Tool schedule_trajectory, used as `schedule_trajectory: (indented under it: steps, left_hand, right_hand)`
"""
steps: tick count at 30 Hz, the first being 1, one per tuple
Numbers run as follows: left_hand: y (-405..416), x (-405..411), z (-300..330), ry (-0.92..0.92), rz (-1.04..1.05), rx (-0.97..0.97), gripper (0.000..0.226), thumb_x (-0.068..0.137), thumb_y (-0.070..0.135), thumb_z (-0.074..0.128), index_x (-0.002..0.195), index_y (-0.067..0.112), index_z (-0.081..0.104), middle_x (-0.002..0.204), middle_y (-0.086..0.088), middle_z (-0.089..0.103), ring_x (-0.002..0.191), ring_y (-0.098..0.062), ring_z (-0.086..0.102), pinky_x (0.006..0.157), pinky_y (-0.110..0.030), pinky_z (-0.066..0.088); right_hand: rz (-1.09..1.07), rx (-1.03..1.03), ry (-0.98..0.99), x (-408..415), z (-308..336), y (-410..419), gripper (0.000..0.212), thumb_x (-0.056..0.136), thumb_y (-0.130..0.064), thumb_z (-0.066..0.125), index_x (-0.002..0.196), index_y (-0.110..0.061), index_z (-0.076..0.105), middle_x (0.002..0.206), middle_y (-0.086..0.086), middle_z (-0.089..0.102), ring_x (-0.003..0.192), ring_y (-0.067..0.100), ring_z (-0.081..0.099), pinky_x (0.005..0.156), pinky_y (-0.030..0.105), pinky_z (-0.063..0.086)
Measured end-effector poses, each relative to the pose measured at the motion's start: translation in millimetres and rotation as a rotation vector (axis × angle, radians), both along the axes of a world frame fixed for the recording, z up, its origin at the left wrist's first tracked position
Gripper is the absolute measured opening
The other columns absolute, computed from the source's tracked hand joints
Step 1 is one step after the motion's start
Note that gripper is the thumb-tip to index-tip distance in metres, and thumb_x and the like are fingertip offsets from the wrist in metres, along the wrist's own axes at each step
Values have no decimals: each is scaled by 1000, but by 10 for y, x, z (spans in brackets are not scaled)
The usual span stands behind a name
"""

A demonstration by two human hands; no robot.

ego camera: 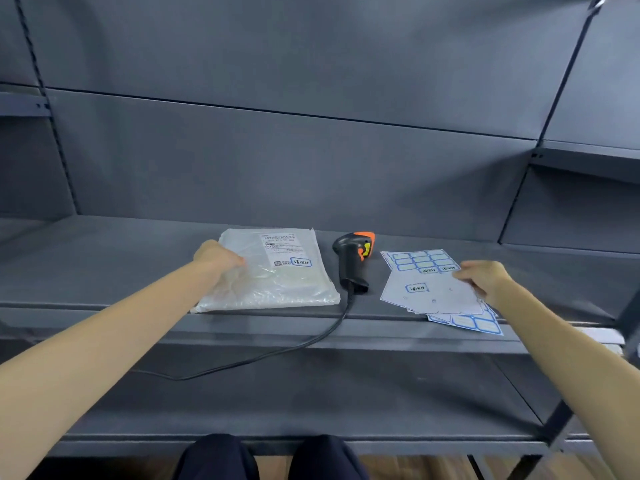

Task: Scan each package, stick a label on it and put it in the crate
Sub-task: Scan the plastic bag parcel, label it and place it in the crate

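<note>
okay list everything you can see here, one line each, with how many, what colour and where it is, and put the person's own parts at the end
package: one, clear plastic bag with a white shipping label and a blue-bordered sticker, shelf left of centre
barcode scanner: one, black with orange head, corded, lying between package and sheets
label sheets: a small stack, white with blue-bordered stickers, shelf right
shelf: dark grey metal, holds everything; further shelves around
left hand: one, on the package's left edge
right hand: one, at the right edge of the label sheets
knees: two, dark trousers, bottom centre
</note>
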State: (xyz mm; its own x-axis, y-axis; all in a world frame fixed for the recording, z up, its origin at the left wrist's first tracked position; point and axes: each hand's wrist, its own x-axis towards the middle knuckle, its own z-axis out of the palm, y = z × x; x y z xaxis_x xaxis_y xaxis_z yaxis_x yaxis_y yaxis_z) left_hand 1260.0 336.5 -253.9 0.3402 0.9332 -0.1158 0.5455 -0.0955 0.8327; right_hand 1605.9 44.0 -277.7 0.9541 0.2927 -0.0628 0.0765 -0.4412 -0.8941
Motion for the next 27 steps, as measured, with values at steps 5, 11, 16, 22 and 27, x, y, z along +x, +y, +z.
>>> schedule_trajectory:
  steps: [5,11,16,22,27]
  left_hand:
    - [-34,3,12,-69,25,-65,65,79,17,78,130,-4,44,130,-15,52,119,-33,52,87,-35,40]
    - [-97,7,-18,-226,127,-50,40,81,21,74,107,-2,54,101,-10,57,91,-31,56,72,-34,42]
    - [-149,43,102,-259,129,82,33,86,24,62,61,15,43,62,-3,45,56,-21,43,49,-21,35]
    - [-462,197,241,-550,32,62,9,82,17,71,78,12,65,71,4,58,65,-17,54,58,-24,43]
    - [-839,577,173,-605,-118,26,4,80,8,72,81,10,69,85,-1,68,73,-18,60,71,-28,52]
  right_hand:
    - [-42,-278,-224,-112,-119,73,30,83,0,61,112,4,63,96,21,67,87,31,60,80,34,48]
    - [-33,-540,-404,-234,-125,238,7,83,-1,48,85,-7,49,88,13,50,104,38,45,78,31,34]
    - [32,-631,-583,-291,-92,298,32,89,-5,49,121,1,50,122,20,52,116,37,43,91,38,36]
    - [134,-710,-703,-318,-41,177,49,98,-21,42,142,0,35,145,16,41,136,30,32,113,41,20]
    - [95,-752,-719,-251,-37,-175,45,99,-22,38,137,1,38,142,16,42,132,30,34,112,42,20]
